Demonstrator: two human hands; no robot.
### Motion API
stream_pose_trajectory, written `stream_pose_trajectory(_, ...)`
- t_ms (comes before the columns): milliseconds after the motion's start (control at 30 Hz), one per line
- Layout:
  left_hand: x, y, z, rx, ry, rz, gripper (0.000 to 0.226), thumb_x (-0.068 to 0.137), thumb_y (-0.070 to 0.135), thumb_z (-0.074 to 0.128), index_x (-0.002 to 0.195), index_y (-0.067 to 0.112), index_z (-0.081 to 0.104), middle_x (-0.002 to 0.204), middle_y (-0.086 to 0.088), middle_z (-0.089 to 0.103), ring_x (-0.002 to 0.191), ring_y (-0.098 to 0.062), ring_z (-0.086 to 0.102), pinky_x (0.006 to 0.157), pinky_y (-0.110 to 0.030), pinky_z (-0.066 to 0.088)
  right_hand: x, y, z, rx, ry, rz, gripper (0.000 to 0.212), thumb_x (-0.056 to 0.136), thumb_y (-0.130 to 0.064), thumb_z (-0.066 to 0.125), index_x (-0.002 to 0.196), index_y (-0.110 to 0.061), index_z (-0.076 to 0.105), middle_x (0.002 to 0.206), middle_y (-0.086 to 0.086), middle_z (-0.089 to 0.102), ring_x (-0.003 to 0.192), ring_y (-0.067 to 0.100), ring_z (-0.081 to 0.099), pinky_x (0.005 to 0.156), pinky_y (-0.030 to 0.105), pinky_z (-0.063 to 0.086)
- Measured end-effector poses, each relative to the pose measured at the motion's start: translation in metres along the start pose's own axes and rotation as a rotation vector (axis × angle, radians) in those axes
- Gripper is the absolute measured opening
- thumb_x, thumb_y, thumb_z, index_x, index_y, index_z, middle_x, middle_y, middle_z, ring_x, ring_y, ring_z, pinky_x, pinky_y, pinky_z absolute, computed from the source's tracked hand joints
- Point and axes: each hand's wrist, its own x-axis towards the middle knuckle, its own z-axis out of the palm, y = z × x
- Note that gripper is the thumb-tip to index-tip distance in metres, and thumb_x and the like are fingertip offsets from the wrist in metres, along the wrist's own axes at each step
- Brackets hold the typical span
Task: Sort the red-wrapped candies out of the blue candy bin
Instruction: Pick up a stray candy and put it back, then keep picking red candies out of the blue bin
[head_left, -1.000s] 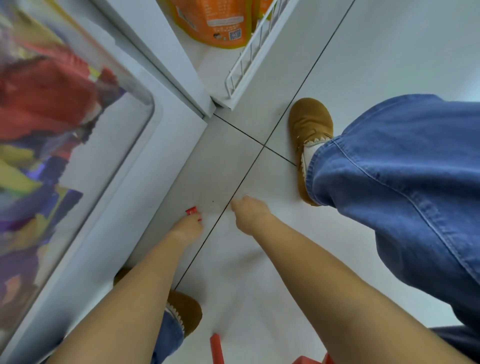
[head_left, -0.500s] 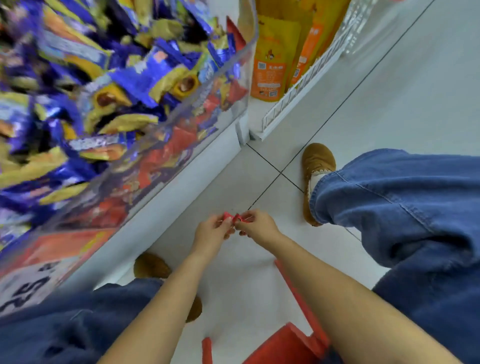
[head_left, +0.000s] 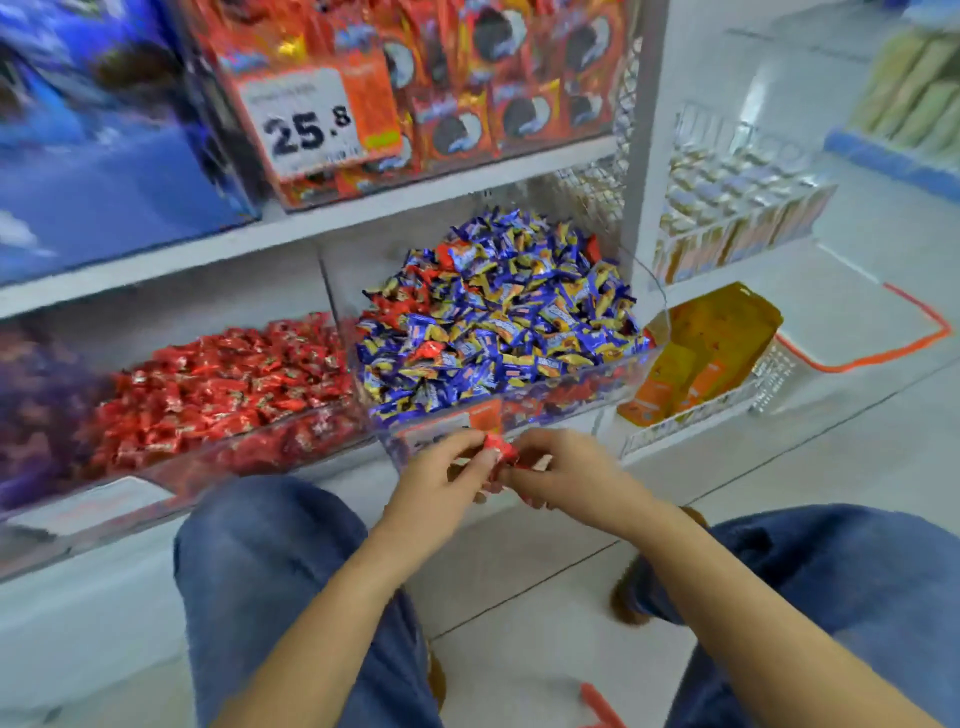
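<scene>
Hands meet low in front of the blue candy bin (head_left: 519, 395): left hand (head_left: 441, 478) and right hand (head_left: 566, 480) both pinch one red-wrapped candy (head_left: 498, 449) between curled fingertips, likely a handover so one hand can drop it. Red candy bin (head_left: 218, 452) sits touching on the left, probably the drop target. More red strays (head_left: 405, 301) lie on the blue pile's left slope, so sorting looks unfinished.

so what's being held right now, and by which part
A red candy, pinched between both hands: the left hand holds its left end, the right hand its right end. The picture is blurred, so the exact finger placement cannot be told.
</scene>
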Motion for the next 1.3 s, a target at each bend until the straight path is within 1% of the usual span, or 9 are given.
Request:
stream_pose_trajectory(167, -0.004, 0.022, -0.084, 0.052, 0.442, 0.086, 0.011, 0.092, 0.018, 0.061, 0.100, 0.016, 0.069, 0.089, 0.009, 0.069, 0.080, -0.003, 0.063, 0.070, -0.012, 0.044, 0.045, -0.085, 0.031, 0.091, 0.065, -0.210, 0.002, 0.084, -0.018, 0.068, 0.085, -0.019, 0.067, 0.067, -0.010, 0.060, 0.060, 0.007, 0.057, 0.061, 0.027, 0.049)
stream_pose_trajectory(300, 0.014, 0.019, -0.162, 0.148, 0.656, -0.033, 0.019, 0.092, 0.019, 0.062, 0.104, 0.008, 0.071, 0.102, -0.008, 0.070, 0.095, -0.018, 0.063, 0.085, -0.026, 0.046, 0.104, -0.148, 0.067, 0.109, 0.079, -0.241, 0.032, 0.083, -0.018, 0.070, 0.114, -0.010, 0.066, 0.105, 0.006, 0.070, 0.096, 0.014, 0.063, 0.088, 0.026, 0.047)
stream_pose_trajectory(433, 0.020, 0.008, -0.199, 0.163, 0.619, -0.150, 0.023, 0.093, 0.022, 0.060, 0.113, 0.013, 0.067, 0.110, -0.006, 0.067, 0.093, -0.022, 0.065, 0.086, -0.025, 0.051, 0.132, -0.175, 0.061, -0.084, 0.041, -0.198, 0.042, 0.088, -0.027, 0.063, 0.128, -0.016, 0.058, 0.119, 0.009, 0.065, 0.102, 0.028, 0.064, 0.093, 0.040, 0.050)
stream_pose_trajectory(633, 0.012, 0.000, -0.188, 0.295, 0.548, -0.131, 0.015, 0.090, 0.018, 0.060, 0.090, 0.030, 0.069, 0.091, 0.009, 0.070, 0.079, -0.015, 0.063, 0.072, -0.025, 0.042, 0.105, -0.114, -0.019, -0.142, 0.262, -0.147, 0.018, 0.095, -0.026, 0.055, 0.107, -0.022, 0.067, 0.099, -0.006, 0.068, 0.081, 0.011, 0.063, 0.069, 0.023, 0.047)
stream_pose_trajectory(833, 0.034, 0.034, -0.132, 0.534, 0.355, 0.139, 0.021, 0.092, 0.024, 0.059, 0.111, 0.027, 0.068, 0.105, 0.016, 0.066, 0.098, -0.004, 0.056, 0.083, -0.017, 0.038, 0.084, -0.071, -0.057, -0.371, 0.277, -0.168, 0.013, 0.090, -0.028, 0.062, 0.102, -0.027, 0.068, 0.099, -0.008, 0.070, 0.082, 0.005, 0.060, 0.068, 0.020, 0.047)
stream_pose_trajectory(933, 0.055, 0.044, -0.110, 0.811, 0.235, 0.165, 0.032, 0.093, 0.031, 0.057, 0.125, 0.032, 0.060, 0.123, 0.013, 0.060, 0.119, -0.014, 0.043, 0.099, -0.029, 0.030, 0.087, -0.076, -0.034, -0.525, 0.202, -0.345, 0.029, 0.088, -0.031, 0.065, 0.116, -0.025, 0.066, 0.112, -0.004, 0.065, 0.102, 0.015, 0.057, 0.084, 0.030, 0.048)
stream_pose_trajectory(1000, 0.065, 0.047, -0.102, 0.937, 0.252, 0.151, 0.037, 0.093, 0.026, 0.053, 0.130, 0.034, 0.055, 0.131, 0.011, 0.056, 0.129, -0.015, 0.036, 0.109, -0.032, 0.022, 0.096, -0.076, -0.010, -0.651, 0.171, -0.512, 0.035, 0.079, -0.026, 0.071, 0.114, -0.022, 0.067, 0.109, 0.000, 0.066, 0.100, 0.022, 0.059, 0.085, 0.035, 0.052)
stream_pose_trajectory(1167, 0.084, 0.058, -0.103, 0.747, 0.305, 0.096, 0.050, 0.087, -0.003, 0.046, 0.128, 0.021, 0.058, 0.130, -0.001, 0.057, 0.122, -0.021, 0.049, 0.103, -0.033, 0.038, 0.118, -0.065, 0.009, -0.770, 0.166, -0.546, 0.023, 0.065, -0.020, 0.081, 0.087, -0.018, 0.074, 0.082, 0.003, 0.068, 0.077, 0.026, 0.064, 0.066, 0.035, 0.056)
stream_pose_trajectory(1300, 0.130, 0.059, -0.104, 0.639, 0.135, -0.070, 0.055, 0.088, -0.001, 0.046, 0.141, 0.012, 0.042, 0.139, -0.014, 0.049, 0.117, -0.029, 0.053, 0.095, -0.034, 0.044, 0.117, -0.067, -0.015, -0.411, 0.252, -0.406, 0.017, 0.087, -0.018, 0.065, 0.102, -0.019, 0.072, 0.097, 0.001, 0.068, 0.089, 0.019, 0.061, 0.076, 0.032, 0.052)
